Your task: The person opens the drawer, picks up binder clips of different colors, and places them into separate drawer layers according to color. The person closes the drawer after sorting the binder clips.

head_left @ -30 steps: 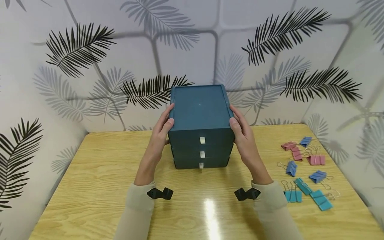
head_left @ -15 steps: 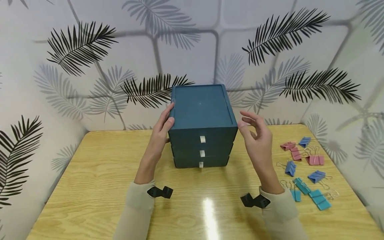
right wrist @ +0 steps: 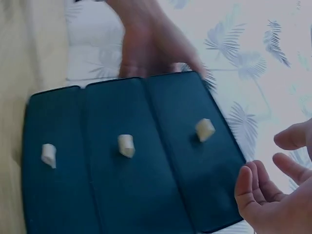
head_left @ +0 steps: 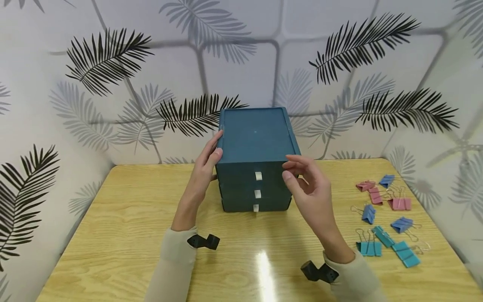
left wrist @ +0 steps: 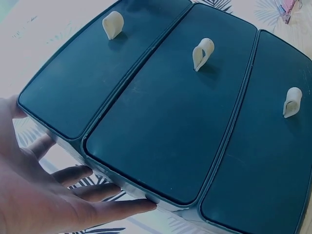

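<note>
A dark blue desktop drawer box with three stacked drawers stands at the back of the table. Each drawer front has a small pale loop tab, the top one near its middle. My left hand rests along the box's left side, thumb by the upper front edge; the left wrist view has its fingers spread out against that side wall. My right hand is in front of the box's right front corner, fingers loosely bent and holding nothing. In the right wrist view its fingertips are close beside the upper drawer front.
Several binder clips lie on the right of the wooden table: pink, blue and teal. A leaf-patterned covering rises behind the box and along both sides.
My right hand let go of the box's right side, swung outward, then came back left in front of its front corner. My left hand stays on the left side.
</note>
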The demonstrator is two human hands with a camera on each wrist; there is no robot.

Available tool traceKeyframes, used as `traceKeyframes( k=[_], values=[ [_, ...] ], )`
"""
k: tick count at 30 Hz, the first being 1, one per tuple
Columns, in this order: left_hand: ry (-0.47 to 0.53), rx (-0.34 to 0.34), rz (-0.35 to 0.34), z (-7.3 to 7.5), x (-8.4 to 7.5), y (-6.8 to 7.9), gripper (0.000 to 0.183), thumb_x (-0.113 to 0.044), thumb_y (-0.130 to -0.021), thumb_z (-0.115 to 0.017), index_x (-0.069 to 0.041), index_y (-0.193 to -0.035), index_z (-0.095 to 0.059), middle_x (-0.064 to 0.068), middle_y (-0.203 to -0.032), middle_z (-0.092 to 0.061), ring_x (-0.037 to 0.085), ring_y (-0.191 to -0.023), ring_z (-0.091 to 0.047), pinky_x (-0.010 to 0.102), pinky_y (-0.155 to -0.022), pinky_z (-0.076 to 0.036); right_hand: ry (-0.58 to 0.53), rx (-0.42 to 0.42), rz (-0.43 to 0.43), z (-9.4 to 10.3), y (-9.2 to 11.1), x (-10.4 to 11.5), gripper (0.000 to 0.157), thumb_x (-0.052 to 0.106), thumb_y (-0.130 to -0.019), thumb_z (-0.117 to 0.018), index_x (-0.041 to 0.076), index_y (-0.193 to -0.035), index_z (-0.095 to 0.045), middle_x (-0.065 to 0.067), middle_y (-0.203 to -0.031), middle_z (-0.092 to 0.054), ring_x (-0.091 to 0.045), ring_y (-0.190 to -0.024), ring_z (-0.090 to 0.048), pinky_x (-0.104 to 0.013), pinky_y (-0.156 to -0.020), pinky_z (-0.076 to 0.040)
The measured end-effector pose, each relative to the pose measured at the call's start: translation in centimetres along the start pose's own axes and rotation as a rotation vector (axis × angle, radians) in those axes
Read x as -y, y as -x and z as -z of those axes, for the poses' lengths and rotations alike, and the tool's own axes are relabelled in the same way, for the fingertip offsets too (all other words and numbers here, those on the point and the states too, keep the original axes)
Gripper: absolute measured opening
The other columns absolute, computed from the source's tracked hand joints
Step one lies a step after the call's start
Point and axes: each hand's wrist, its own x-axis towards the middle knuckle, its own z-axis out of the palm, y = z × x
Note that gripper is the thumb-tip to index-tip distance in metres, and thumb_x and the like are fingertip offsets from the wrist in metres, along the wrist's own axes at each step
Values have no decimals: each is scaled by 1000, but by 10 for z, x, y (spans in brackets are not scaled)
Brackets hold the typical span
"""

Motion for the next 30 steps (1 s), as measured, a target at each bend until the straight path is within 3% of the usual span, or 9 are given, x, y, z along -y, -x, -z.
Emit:
traceKeyframes(
  k=[4,13,19,30],
  values=[
    [6,1,6,1,0,0,52,-42,-110,-43,-42,-160,-32,-9,-168,-20,23,-153,-23,79,-101,-34,9,79,-75,-7,2,-7,30,1,-101,-63,3,-131,-64,-15,-114,-66,-24,-98,-66,-26,-85,-56],
    [14,12,14,2,0,3,53,-43,-110,-43,-41,-161,-31,-7,-169,-18,25,-154,-21,79,-101,-34,-35,174,-130,-26,5,-26,26,4,-101,-64,3,-126,-67,-15,-106,-74,-27,-92,-74,-34,-78,-61],
    [25,21,4,4,1,3,52,-43,-110,-44,-41,-161,-32,-9,-169,-19,23,-154,-21,79,-99,-35,-119,153,-146,-39,5,-30,23,7,-101,-66,1,-123,-69,-16,-107,-75,-31,-93,-75,-41,-78,-61],
    [37,44,-12,6,2,-1,53,-43,-110,-44,-40,-161,-32,-9,-169,-18,24,-154,-22,78,-97,-39,-113,136,-131,-40,7,-29,18,4,-101,-65,-2,-116,-72,-15,-107,-75,-29,-94,-75,-40,-78,-61]
  ],
)
